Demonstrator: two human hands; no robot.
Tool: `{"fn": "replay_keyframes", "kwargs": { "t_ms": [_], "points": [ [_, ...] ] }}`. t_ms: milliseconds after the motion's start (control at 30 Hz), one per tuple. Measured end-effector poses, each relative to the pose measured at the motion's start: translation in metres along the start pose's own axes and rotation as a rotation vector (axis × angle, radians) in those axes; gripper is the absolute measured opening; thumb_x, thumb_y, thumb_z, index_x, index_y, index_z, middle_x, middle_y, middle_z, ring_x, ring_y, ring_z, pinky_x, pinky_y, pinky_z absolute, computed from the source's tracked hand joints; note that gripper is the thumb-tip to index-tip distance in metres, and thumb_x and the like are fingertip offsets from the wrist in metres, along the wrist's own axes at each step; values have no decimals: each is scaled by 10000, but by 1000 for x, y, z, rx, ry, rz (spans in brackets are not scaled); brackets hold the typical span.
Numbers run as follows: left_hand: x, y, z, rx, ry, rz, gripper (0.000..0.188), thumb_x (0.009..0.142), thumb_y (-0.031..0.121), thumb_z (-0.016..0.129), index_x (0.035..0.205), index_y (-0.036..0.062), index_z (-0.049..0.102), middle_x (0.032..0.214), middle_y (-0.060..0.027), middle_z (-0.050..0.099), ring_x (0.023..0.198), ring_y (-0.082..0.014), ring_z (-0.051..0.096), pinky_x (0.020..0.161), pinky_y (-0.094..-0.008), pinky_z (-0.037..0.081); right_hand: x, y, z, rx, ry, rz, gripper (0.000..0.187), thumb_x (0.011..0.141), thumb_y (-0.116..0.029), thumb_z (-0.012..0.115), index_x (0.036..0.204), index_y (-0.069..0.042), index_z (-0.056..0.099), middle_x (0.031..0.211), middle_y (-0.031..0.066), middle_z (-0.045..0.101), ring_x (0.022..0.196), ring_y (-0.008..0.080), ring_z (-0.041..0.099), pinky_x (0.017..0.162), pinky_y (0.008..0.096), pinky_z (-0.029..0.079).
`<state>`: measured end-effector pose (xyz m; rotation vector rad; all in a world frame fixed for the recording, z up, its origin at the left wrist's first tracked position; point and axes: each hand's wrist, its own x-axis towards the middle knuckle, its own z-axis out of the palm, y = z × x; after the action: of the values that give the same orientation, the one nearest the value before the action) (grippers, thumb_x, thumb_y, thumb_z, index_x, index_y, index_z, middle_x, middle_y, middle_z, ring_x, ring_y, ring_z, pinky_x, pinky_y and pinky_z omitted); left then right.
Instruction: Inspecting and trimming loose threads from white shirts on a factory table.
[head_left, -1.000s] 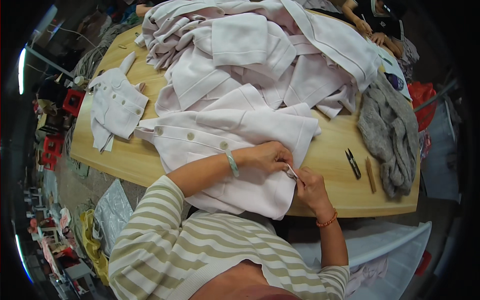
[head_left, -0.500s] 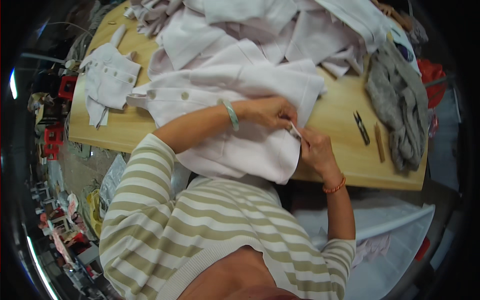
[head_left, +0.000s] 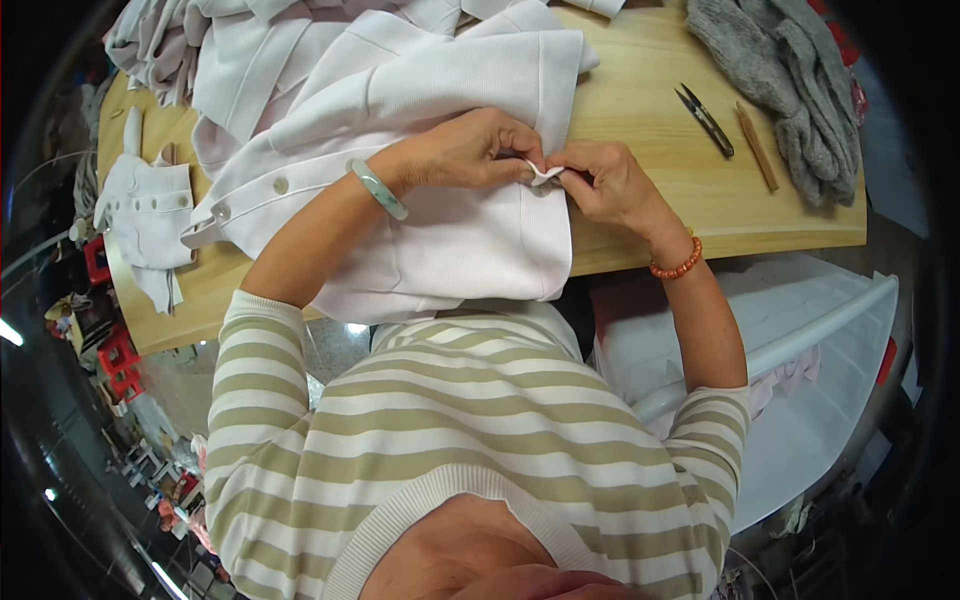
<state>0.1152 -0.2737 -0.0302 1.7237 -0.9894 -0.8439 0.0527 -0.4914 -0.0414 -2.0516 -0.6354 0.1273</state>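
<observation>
A pale pink jacket point(head_left: 475, 240), 2 round buttons point(head_left: 280, 185) showing at left, lies on the table point(head_left: 640, 110), its right edge pinched up.

Gray knitwear point(head_left: 795, 95), black snips point(head_left: 709, 124)

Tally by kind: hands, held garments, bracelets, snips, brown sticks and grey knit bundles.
Hands: 2 (left hand, right hand)
Held garment: 1
Bracelets: 2 (green bangle, orange bracelet)
Black snips: 1
Brown stick: 1
Grey knit bundle: 1
Total: 8
</observation>
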Motion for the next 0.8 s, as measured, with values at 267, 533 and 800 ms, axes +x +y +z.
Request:
{"fn": "replay_keyframes", "kwargs": {
  "t_ms": [267, 533, 800],
  "points": [
    [2, -1, 12, 35, 189, -114, 170, 831, 126, 652, 931, -9, 682, 702, -63, 637, 637, -98, 512, 614, -268, 442, 0, -10, -20, 452, -161, 566, 178, 913, -108, 583, 973, 18, 694, 669, 19, 633, 560, 74, 581, 535, 216, 501],
    [-23, 4, 28, 500, 660, 46, 257, 732, 236, 780, 907, 79, 675, 941, -93, 648, 908, -243, 605, 745, -332, 457, -1, 2, -15, 124, 203, 371, 219, 919, -130, 618, 1069, 29, 637, 864, 43, 652, 712, 69, 597, 638, 209, 498],
    [-225, -4, -3, 1085, 1623, -503, 725, 651, 352, 836, 1247, 73, 532, 1284, -212, 468, 1222, -354, 420, 1010, -451, 320, -1, -30, 19, 201, 214, 318, 731, 819, -30, 676, 1447, 5, 304, 1307, 178, 516, 996, 173, 578, 845, 290, 487]
  ]
}}
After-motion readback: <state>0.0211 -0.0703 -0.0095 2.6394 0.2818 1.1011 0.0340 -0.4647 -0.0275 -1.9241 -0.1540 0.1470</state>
